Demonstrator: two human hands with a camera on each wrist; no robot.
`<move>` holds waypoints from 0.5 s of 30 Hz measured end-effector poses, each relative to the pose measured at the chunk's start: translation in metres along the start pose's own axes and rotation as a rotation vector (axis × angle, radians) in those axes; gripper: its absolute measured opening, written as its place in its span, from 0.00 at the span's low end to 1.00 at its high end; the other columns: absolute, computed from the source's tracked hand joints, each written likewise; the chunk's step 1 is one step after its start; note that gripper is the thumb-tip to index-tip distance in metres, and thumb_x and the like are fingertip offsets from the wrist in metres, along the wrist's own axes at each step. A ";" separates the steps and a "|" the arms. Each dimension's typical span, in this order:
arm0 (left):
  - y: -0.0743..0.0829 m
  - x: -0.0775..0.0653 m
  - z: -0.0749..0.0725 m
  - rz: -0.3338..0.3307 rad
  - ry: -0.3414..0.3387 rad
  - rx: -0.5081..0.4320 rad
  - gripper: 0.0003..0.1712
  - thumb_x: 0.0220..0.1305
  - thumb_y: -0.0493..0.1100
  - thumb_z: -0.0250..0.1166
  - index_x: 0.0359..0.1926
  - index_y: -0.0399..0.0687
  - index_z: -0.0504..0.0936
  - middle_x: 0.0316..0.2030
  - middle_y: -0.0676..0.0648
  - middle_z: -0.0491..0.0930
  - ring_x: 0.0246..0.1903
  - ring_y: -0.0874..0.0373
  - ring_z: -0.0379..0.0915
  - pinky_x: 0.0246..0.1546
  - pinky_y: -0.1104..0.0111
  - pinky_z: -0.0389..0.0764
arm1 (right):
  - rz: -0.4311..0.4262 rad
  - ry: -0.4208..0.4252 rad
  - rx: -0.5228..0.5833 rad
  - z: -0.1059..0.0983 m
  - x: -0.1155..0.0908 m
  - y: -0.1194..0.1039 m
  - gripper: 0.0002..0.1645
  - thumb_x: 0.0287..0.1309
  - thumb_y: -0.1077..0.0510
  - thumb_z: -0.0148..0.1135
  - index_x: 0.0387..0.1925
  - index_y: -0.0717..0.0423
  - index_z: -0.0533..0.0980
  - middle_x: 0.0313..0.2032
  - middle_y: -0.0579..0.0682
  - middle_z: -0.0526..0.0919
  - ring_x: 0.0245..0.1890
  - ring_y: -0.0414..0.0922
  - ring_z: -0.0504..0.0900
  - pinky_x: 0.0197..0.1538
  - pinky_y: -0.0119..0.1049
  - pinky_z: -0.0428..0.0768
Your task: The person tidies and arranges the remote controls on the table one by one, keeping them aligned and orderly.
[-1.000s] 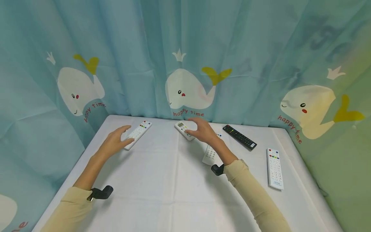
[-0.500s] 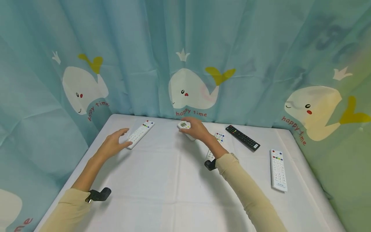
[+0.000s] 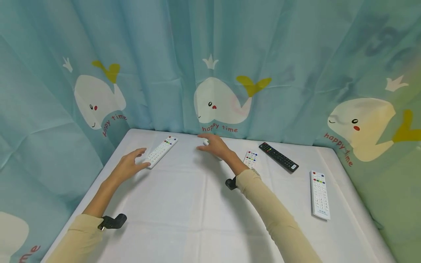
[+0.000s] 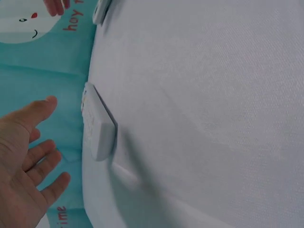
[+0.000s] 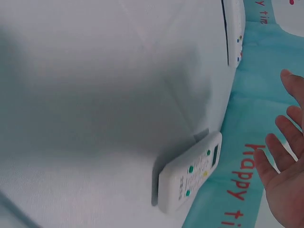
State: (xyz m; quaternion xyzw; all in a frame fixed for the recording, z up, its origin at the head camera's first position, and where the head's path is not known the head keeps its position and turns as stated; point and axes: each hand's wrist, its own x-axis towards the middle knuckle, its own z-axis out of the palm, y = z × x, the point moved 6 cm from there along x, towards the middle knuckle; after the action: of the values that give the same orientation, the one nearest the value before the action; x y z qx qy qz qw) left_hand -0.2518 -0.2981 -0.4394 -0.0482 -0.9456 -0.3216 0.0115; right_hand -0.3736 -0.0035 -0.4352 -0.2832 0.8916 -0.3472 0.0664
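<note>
Curtain point(image 3: 158, 91) reads "happy time" behind hands point(image 3: 127, 166) point(image 3: 215, 145) spread wide near white remotes point(image 3: 162, 151) point(image 5: 192, 175).

Plain beige sleeves point(image 3: 271, 208), lightly creased, each with a small, rounded black device point(image 3: 114, 221) at its end

Occlusion and cropping are limiting visibility.
Head view: the right hand point(image 3: 216, 145) is covering most of the short remote point(image 3: 205, 142); the right sleeve point(image 3: 274, 212) is hiding the lower part of a longer white remote point(image 3: 251, 158); key markings on the black remote point(image 3: 278, 157) are appearing illegibly small. Left wrist view: the left edge is cropping the left hand point(image 4: 23, 173).
</note>
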 end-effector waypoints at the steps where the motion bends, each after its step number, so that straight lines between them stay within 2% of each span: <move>1: -0.001 0.000 0.000 -0.002 -0.001 -0.004 0.39 0.65 0.42 0.68 0.70 0.28 0.62 0.65 0.25 0.66 0.63 0.29 0.63 0.59 0.38 0.67 | 0.004 -0.003 0.015 0.002 0.002 0.000 0.35 0.61 0.51 0.71 0.67 0.54 0.73 0.66 0.51 0.74 0.66 0.51 0.70 0.65 0.47 0.69; 8: -0.006 -0.002 -0.001 -0.003 0.002 -0.013 0.39 0.65 0.42 0.68 0.69 0.26 0.63 0.64 0.24 0.66 0.62 0.28 0.63 0.57 0.36 0.68 | -0.032 -0.040 -0.029 0.021 0.015 -0.009 0.34 0.63 0.52 0.69 0.67 0.56 0.72 0.65 0.52 0.74 0.66 0.49 0.70 0.66 0.43 0.69; 15: -0.007 -0.003 0.002 0.010 0.005 -0.021 0.38 0.65 0.41 0.68 0.68 0.25 0.64 0.62 0.23 0.67 0.61 0.27 0.63 0.57 0.36 0.68 | -0.035 -0.037 -0.058 0.031 0.024 -0.010 0.32 0.63 0.52 0.68 0.66 0.55 0.73 0.64 0.52 0.75 0.66 0.48 0.70 0.67 0.42 0.68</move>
State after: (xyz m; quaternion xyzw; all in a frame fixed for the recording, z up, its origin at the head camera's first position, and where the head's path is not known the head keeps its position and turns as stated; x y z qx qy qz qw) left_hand -0.2499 -0.3025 -0.4455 -0.0521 -0.9418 -0.3317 0.0149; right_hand -0.3788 -0.0408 -0.4503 -0.3069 0.8948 -0.3170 0.0685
